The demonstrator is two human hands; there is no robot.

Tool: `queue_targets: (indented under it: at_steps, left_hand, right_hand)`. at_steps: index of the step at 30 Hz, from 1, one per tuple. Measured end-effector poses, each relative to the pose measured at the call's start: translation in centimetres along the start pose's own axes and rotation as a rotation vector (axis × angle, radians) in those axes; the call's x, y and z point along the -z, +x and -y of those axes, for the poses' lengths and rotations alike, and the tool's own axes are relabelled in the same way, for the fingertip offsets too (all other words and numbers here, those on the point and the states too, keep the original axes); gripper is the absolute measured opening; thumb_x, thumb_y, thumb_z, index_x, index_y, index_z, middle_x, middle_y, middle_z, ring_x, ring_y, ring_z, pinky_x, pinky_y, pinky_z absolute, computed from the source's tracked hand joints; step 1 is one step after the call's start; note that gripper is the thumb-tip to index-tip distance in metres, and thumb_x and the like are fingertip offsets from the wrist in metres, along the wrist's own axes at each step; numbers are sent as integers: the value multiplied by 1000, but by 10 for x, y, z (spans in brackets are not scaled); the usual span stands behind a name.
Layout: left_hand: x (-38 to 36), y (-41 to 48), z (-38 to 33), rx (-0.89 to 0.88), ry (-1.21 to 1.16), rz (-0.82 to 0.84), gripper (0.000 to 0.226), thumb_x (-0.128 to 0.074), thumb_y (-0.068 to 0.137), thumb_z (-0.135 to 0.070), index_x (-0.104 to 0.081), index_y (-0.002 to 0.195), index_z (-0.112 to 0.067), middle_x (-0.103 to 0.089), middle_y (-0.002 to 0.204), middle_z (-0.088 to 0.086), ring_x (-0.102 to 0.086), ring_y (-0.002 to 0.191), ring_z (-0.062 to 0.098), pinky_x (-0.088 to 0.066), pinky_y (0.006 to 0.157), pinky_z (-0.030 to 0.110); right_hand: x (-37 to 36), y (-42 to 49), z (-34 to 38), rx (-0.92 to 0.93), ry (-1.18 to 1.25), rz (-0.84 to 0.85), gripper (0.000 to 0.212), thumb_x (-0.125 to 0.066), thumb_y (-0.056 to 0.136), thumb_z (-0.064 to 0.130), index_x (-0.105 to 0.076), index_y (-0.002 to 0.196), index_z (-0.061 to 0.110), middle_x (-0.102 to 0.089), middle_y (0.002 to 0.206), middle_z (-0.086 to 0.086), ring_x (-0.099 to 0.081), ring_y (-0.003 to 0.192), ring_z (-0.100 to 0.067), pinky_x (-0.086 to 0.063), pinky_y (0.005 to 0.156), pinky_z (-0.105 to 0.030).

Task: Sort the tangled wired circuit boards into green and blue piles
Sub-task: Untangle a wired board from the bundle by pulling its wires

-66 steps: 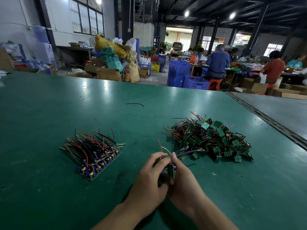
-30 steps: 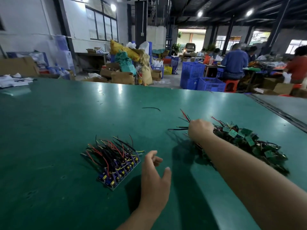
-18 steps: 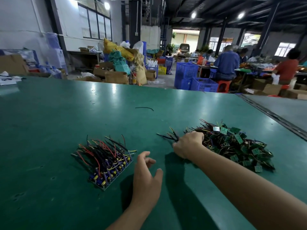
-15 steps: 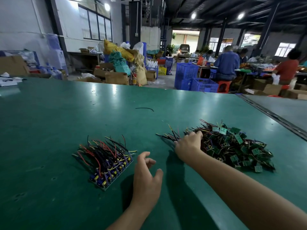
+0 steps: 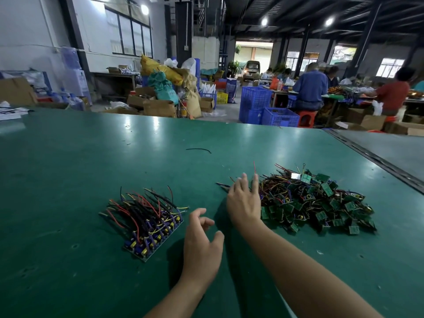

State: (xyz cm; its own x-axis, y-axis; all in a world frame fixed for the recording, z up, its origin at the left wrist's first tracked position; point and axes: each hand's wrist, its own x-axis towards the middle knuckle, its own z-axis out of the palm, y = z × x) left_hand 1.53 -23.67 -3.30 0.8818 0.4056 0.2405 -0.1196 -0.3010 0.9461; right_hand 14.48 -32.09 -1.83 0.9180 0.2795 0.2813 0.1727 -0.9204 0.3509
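Right hand point(image 5: 243, 204) — fingers point(image 5: 244, 180) straight, empty, touching the edge of the tangled heap of small green wired circuit boards point(image 5: 321, 203). Left hand point(image 5: 202, 244) — loosely curled, holding nothing, beside the neat row of blue wired boards point(image 5: 149, 223). Green worktop point(image 5: 68, 168). Sorting seemingly near finished.

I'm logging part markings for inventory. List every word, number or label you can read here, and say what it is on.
No text can be read in this view.
green sack: dark print, too blurred to read.
papers at the table's far left edge: print too blurred.
green boards: any markings are too small.
blue boards: any markings are too small.
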Motion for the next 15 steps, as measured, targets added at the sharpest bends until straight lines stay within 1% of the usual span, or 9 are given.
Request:
queue_targets:
  at_steps: [2, 3, 4, 6, 7, 8, 10, 12, 15]
  left_hand:
    - [0, 1, -1, -31, -26, -69, 45, -63, 82, 0, -44, 111, -28, -57, 96, -7, -55, 95, 12, -46, 87, 40]
    - [1, 2, -1, -53, -48, -112, 40, -62, 83, 0, -45, 107, -28, -58, 94, -7, -56, 92, 12, -47, 85, 39]
    - [2, 2, -2, -70, -66, -148, 35, -62, 85, -3, -47, 104, -28, -58, 93, -6, -56, 91, 11, -47, 83, 38]
    - [5, 1, -2, -120, -90, -201, 16, -59, 91, -13, -52, 97, -26, -59, 92, -3, -56, 89, 14, -47, 80, 38]
    - [6, 1, -2, -147, -83, -218, 4, -56, 93, -19, -54, 93, -23, -59, 91, -1, -56, 89, 18, -47, 80, 40]
    - [7, 2, -3, -167, -64, -237, 6, -53, 94, -22, -56, 89, -20, -59, 89, 0, -55, 88, 21, -46, 79, 42]
    - [9, 2, -3, -171, -37, -254, 18, -49, 96, -20, -58, 82, -15, -57, 86, 0, -53, 87, 24, -45, 80, 45]
    - [11, 2, -4, -168, -7, -264, 26, -45, 99, -17, -60, 80, -9, -56, 84, -3, -52, 89, 25, -43, 85, 47]
    - [13, 4, -3, -146, -6, -275, 30, -42, 100, -16, -59, 78, -5, -52, 80, -10, -51, 91, 27, -42, 90, 48]
  right_hand:
    - [7, -3, 15, 67, 156, -49, 46, -30, 99, 15, -41, 141, 0, -30, 155, -20, -8, 149, -34, 9, 116, -56]
    - [11, -4, 24, 83, 281, -57, 44, -31, 98, 15, -46, 138, 2, -33, 154, -18, -10, 149, -32, 5, 118, -52]
    - [14, -6, 34, 85, 439, -37, 40, -32, 99, 16, -49, 134, 4, -37, 151, -16, -17, 147, -29, -5, 120, -48]
    - [20, -12, 49, 64, 819, 56, 35, -38, 101, 20, -52, 130, 6, -47, 143, -13, -34, 137, -27, -29, 110, -40]
    - [21, -16, 55, 52, 996, 99, 37, -42, 101, 20, -50, 134, 7, -47, 142, -13, -38, 134, -27, -34, 106, -38]
    - [20, -20, 60, 60, 1129, 134, 42, -44, 100, 18, -45, 140, 8, -45, 145, -13, -39, 135, -26, -34, 106, -37]
    - [16, -26, 67, 175, 1178, 179, 52, -44, 99, 18, -34, 150, 17, -35, 155, -8, -31, 142, -22, -27, 114, -38]
    - [11, -28, 72, 301, 1082, 192, 52, -43, 101, 30, -30, 151, 28, -27, 159, -1, -23, 145, -16, -20, 117, -40]
    - [8, -26, 75, 357, 982, 196, 50, -41, 102, 45, -31, 150, 35, -35, 155, 1, -25, 144, -14, -18, 114, -37]
